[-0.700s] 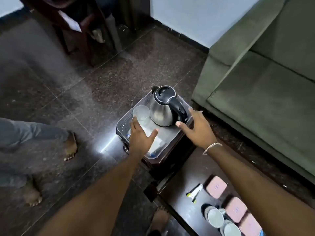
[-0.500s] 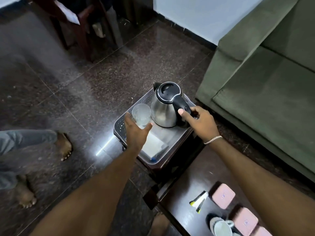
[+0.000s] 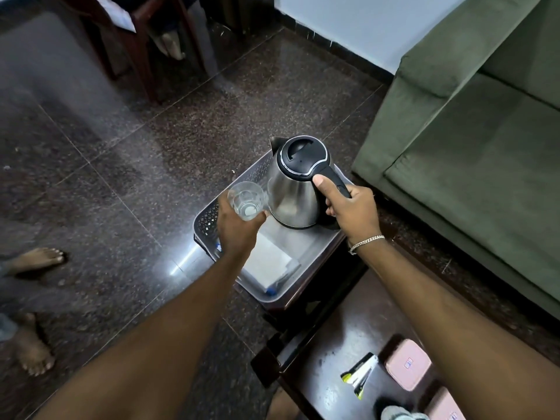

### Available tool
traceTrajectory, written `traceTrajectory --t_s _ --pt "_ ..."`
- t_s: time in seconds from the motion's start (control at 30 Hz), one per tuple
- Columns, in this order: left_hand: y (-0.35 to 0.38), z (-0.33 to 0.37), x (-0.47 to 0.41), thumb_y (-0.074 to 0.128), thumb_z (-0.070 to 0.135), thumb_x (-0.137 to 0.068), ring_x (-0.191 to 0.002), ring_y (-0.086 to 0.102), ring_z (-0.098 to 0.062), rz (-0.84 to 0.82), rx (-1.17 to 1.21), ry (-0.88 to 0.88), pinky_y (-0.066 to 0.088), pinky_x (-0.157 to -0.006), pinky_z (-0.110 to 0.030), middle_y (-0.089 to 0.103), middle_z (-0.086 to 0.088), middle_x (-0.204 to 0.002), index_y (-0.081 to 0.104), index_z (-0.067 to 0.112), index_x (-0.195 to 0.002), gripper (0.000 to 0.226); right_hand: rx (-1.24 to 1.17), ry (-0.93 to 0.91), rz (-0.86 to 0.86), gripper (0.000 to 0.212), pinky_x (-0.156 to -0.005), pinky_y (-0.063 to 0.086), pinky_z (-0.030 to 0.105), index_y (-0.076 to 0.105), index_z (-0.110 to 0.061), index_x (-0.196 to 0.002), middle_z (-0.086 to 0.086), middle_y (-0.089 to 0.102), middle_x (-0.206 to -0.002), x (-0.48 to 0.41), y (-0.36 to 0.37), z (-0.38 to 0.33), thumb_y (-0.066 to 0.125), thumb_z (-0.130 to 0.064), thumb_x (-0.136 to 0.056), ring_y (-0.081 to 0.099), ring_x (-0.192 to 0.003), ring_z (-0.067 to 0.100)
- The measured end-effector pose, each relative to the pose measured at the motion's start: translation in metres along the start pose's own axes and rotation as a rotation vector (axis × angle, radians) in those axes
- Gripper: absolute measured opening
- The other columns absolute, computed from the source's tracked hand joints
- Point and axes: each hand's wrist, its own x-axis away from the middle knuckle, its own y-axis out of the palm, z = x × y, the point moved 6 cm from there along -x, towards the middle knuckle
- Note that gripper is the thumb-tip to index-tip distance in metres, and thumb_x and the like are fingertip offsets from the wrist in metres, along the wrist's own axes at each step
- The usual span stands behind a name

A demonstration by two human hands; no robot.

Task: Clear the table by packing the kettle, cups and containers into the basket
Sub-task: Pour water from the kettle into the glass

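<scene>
A steel kettle with a black lid stands at the far end of the grey perforated basket. My right hand is wrapped around its black handle. My left hand holds a clear glass cup upright over the basket's left side, right next to the kettle. White folded paper lies on the basket floor. On the dark table at the lower right sit pink lidded containers, sachets and the edge of a white cup.
The basket rests on a dark wooden stand beside the table. A green sofa fills the right side. Another person's bare feet are on the glossy floor at the left. A wooden chair stands at the back left.
My right hand went from reaching towards the kettle to gripping its handle. My left hand has lifted the glass cup a little, closer to the kettle.
</scene>
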Motion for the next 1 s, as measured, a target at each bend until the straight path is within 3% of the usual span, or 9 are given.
traceTrajectory --t_s 0.1,0.17,0.27,0.4,0.47,0.57,0.73,0.87,1.0 --pt "-0.01 0.002 0.003 0.091 0.035 -0.065 -0.095 0.068 -0.025 -0.018 -0.032 0.036 0.054 -0.077 -0.024 0.068 -0.002 -0.111 0.048 0.025 -0.123 0.073 -0.04 0.023 0.075 0.064 -0.052 0.042 0.036 0.057 -0.014 -0.046 0.002 0.051 -0.044 0.001 -0.01 -0.003 0.083 -0.071 -0.063 0.047 -0.044 0.018" --pt "-0.018 0.009 0.009 0.091 0.039 -0.065 -0.092 0.068 -0.02 -0.035 -0.045 0.079 0.047 -0.07 -0.01 0.069 0.002 -0.11 0.048 0.028 -0.124 0.074 -0.089 0.024 0.112 0.065 -0.048 0.042 0.031 0.056 -0.017 -0.043 0.003 0.05 -0.041 0.006 -0.02 -0.011 0.082 -0.074 -0.06 0.049 -0.043 0.019" --pt "-0.024 0.033 0.024 0.091 0.045 -0.065 -0.097 0.071 -0.018 -0.074 -0.023 0.154 0.054 -0.08 -0.022 0.07 0.002 -0.116 0.046 0.031 -0.128 0.079 -0.175 -0.055 0.132 0.064 -0.043 0.039 0.023 0.056 -0.016 -0.047 0.003 0.048 -0.042 0.018 -0.047 -0.037 0.084 -0.072 -0.059 0.046 -0.04 0.017" --pt "-0.016 0.075 0.058 0.093 0.044 -0.067 -0.1 0.064 0.01 -0.148 0.047 0.25 0.046 -0.071 -0.001 0.066 0.01 -0.122 0.047 0.03 -0.13 0.079 -0.231 -0.184 0.127 0.057 -0.044 0.038 0.025 0.055 -0.017 -0.048 0.001 0.047 -0.042 0.042 -0.108 -0.082 0.085 -0.061 -0.067 0.043 -0.038 0.016" --pt "-0.008 0.093 0.077 0.093 0.046 -0.068 -0.107 0.062 0.011 -0.183 0.063 0.298 0.05 -0.074 -0.007 0.063 0.014 -0.125 0.047 0.033 -0.13 0.078 -0.231 -0.236 0.132 0.054 -0.045 0.036 0.027 0.056 -0.017 -0.048 0.0 0.048 -0.042 0.056 -0.146 -0.099 0.085 -0.057 -0.072 0.042 -0.04 0.017" --pt "0.023 0.114 0.111 0.092 0.046 -0.068 -0.117 0.062 0.001 -0.279 0.083 0.357 0.058 -0.082 -0.028 0.06 0.018 -0.131 0.044 0.036 -0.134 0.082 -0.226 -0.264 0.182 0.053 -0.045 0.033 0.029 0.059 -0.016 -0.05 -0.001 0.05 -0.041 0.084 -0.212 -0.116 0.079 -0.057 -0.077 0.044 -0.037 0.018" --pt "0.105 0.125 0.18 0.092 0.039 -0.06 -0.101 0.063 0.011 -0.481 0.068 0.377 0.046 -0.085 -0.006 0.064 0.032 -0.113 0.046 0.042 -0.128 0.082 -0.104 -0.206 0.33 0.055 -0.046 0.025 0.049 0.063 -0.014 -0.053 0.0 0.049 -0.04 0.126 -0.316 -0.11 0.077 -0.061 -0.076 0.039 -0.032 0.019" --pt "0.179 0.107 0.235 0.092 0.023 -0.061 -0.111 0.066 -0.017 -0.719 0.029 0.359 0.053 -0.099 -0.037 0.067 0.006 -0.121 0.049 0.028 -0.133 0.083 0.086 -0.142 0.392 0.063 -0.044 0.033 0.056 0.059 -0.006 -0.05 0.002 0.048 -0.038 0.155 -0.385 -0.084 0.075 -0.059 -0.081 0.04 -0.036 0.022" --pt "0.236 0.088 0.282 0.09 0.018 -0.062 -0.106 0.064 -0.019 -0.845 -0.068 0.362 0.053 -0.096 -0.041 0.066 0.002 -0.12 0.05 0.022 -0.132 0.08 0.29 -0.079 0.372 0.074 -0.04 0.031 0.034 0.055 0.002 -0.055 0.008 0.046 -0.038 0.171 -0.432 -0.053 0.074 -0.066 -0.079 0.039 -0.041 0.022"
